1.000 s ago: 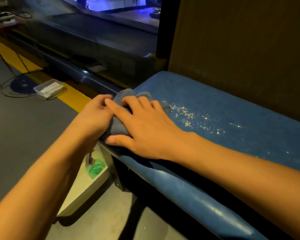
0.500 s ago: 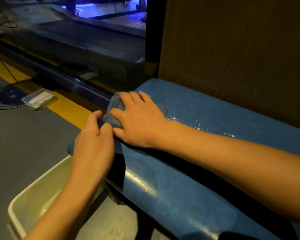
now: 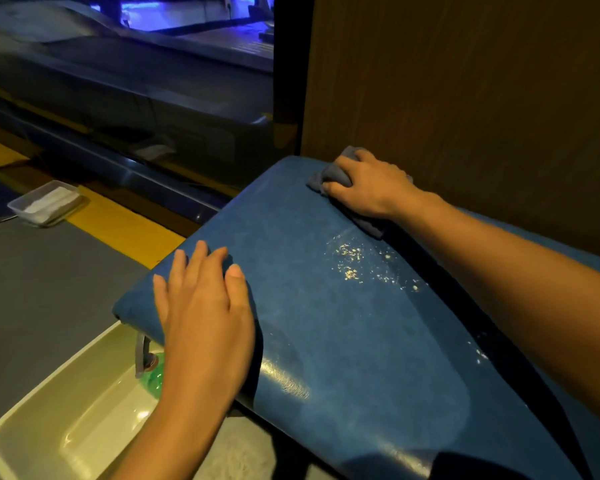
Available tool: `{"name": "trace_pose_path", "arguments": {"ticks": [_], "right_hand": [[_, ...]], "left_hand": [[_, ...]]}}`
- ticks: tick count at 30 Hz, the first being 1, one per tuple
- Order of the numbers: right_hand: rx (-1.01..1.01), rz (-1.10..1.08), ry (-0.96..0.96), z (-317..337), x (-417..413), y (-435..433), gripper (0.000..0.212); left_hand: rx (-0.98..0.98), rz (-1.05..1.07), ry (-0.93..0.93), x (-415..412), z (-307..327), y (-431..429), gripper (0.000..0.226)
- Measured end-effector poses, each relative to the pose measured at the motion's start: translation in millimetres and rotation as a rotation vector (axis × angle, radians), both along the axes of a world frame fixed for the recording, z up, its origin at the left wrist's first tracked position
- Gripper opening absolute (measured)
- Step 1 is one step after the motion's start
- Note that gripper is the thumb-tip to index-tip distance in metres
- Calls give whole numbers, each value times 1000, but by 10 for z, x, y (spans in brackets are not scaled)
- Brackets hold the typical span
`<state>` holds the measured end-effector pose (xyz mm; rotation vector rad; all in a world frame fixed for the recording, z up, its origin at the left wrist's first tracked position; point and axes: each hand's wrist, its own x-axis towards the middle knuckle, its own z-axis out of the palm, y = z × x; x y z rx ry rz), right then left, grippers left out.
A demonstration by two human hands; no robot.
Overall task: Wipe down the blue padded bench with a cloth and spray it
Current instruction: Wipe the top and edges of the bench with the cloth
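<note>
The blue padded bench (image 3: 309,271) runs from the centre to the lower right, with pale crumbs (image 3: 352,263) scattered on its top. My right hand (image 3: 368,188) presses a grey-blue cloth (image 3: 328,176) onto the bench's far corner, by the brown wall panel. My left hand (image 3: 201,306) lies flat, fingers spread, on the bench's near left end and holds nothing. A green spray bottle (image 3: 153,377) with a grey trigger lies in the cream tub below that end, partly hidden by my left wrist.
The cream plastic tub (image 3: 49,420) stands on the floor under the bench's left end. A small clear tray (image 3: 44,202) sits on the grey floor by a yellow stripe (image 3: 125,226). A dark machine housing (image 3: 136,98) lies beyond, and the brown wall panel (image 3: 465,98) backs the bench.
My right hand has slid the cloth from the bench's left end to its far corner by the wall. My left hand has let go of the cloth and now lies flat on the near end.
</note>
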<state>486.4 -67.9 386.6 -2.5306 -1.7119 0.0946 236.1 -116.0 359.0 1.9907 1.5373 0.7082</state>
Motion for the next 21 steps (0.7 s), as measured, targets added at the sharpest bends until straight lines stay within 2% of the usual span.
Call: {"name": "trace_pose_path", "arguments": {"ticks": [2,7,10,13,17,21], "right_hand": [[23,-16,-37,-20,-113,-125,48],[55,19,-32,-54,-620,-371,51],[29,78,12,-46,-905,-396,51],[-1,148,40,-26,-1117,-422,51],[-21,310,46,-37,-1356,-607,49],[-2,514,-16,-67,-1413,-947,53]], "left_hand": [[15,-1,-23,9,-15,-8,44],[39,17,-17,49,-39,-36,68],[40,35,-121,56,-8,-57,65],[40,81,-334,66,15,-138,51],[226,118,-503,67,-85,-371,56],[515,-162,-496,83,-315,-657,48]]}}
